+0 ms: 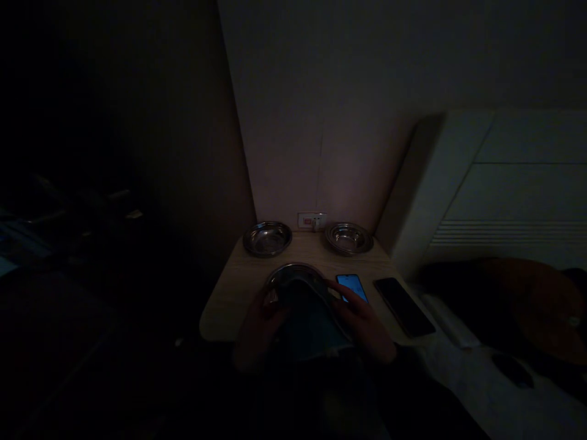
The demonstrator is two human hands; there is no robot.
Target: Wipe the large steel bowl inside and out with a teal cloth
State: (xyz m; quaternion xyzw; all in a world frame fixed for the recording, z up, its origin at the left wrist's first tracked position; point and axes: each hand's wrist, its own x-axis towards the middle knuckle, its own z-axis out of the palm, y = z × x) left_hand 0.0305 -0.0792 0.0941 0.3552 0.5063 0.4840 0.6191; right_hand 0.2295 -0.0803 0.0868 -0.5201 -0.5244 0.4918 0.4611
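In dim light, a shiny metal dish (280,275) is held tilted over the near part of the small wooden table. A dark teal cloth (307,324) lies over its near side and hangs toward me. My left hand (259,330) is closed at the left side of the dish and cloth, its fingertips partly lost in shadow. On the other side, my right hand (360,318) grips the right rim, with the cloth beside its fingers. Much of the dish's near side is hidden by the cloth.
Metal dishes stand at the table's back left (268,238) and back right (348,238), below a wall socket (312,220). A lit phone (351,285) and a larger dark phone-like device (403,305) lie to the right. A bed headboard (513,171) stands beyond.
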